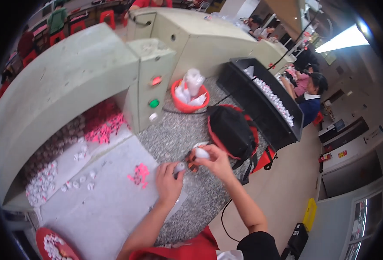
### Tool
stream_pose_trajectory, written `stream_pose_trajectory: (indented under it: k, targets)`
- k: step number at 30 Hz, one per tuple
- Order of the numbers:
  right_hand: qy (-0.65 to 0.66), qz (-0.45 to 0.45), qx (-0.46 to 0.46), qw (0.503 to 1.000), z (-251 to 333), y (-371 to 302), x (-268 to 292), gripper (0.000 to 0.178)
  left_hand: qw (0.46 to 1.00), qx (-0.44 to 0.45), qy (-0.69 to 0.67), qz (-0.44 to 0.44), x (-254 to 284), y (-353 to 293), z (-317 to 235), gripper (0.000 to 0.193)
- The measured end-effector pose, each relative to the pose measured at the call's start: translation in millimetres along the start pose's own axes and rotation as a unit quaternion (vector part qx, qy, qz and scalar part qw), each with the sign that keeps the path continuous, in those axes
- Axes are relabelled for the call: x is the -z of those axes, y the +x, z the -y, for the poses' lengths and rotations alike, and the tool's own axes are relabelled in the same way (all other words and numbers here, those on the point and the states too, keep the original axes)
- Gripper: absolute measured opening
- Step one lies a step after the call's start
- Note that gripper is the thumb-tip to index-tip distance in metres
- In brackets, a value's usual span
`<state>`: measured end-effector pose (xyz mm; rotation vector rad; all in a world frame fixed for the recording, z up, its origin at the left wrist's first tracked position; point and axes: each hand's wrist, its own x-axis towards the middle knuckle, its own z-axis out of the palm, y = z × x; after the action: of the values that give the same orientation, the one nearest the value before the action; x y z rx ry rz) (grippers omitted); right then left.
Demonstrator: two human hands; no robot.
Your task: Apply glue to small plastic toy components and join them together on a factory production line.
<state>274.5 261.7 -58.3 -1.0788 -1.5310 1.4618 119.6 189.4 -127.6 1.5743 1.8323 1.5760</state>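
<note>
My left hand (169,184) is closed around a small greyish-white rounded piece (180,167), whose top shows between thumb and fingers. My right hand (218,163), a little farther and to the right, grips a smooth white rounded piece (201,153); blur hides its exact kind. A brown and orange object (192,162) lies between the hands, close to my right fingertips. Left of my left hand, a small heap of pink pieces (139,175) rests on a white sheet (100,203). Several small white round pieces (76,183) are scattered farther left on the sheet.
An arched grey machine (83,65) with buttons stands at left, heaps of white and pink pieces (105,123) under it. A red bowl (187,106), a black-and-red bag (229,130) and a black bin (265,106) of white pieces stand beyond my hands. People work farther back.
</note>
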Motion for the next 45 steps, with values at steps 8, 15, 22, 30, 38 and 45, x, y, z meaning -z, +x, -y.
stream_pose_trajectory:
  k: [8,15,22,30,38,45]
  targets:
    - [-0.269,-0.012,0.038,0.962,19,-34,6,0.033,1.000,0.004,0.002,0.004,2,1,0,0.028]
    - [-0.397,0.028,0.072,0.915,44,-34,-13,0.032,1.000,0.015,0.006,0.012,5,-4,-2,0.029]
    - [-0.435,0.041,0.074,0.896,55,-31,-17,0.028,1.000,0.015,0.000,0.003,5,-2,-2,0.028]
    - [-0.474,0.073,0.105,0.871,61,-23,-20,0.025,1.000,0.004,0.000,-0.002,4,-1,-1,0.027]
    - [-0.508,0.099,0.184,0.835,59,-15,-22,0.026,1.000,0.006,-0.002,0.002,5,-2,-2,0.027]
    - [-0.521,0.100,0.198,0.824,64,-14,-27,0.024,1.000,0.010,-0.009,0.001,6,0,-3,0.028]
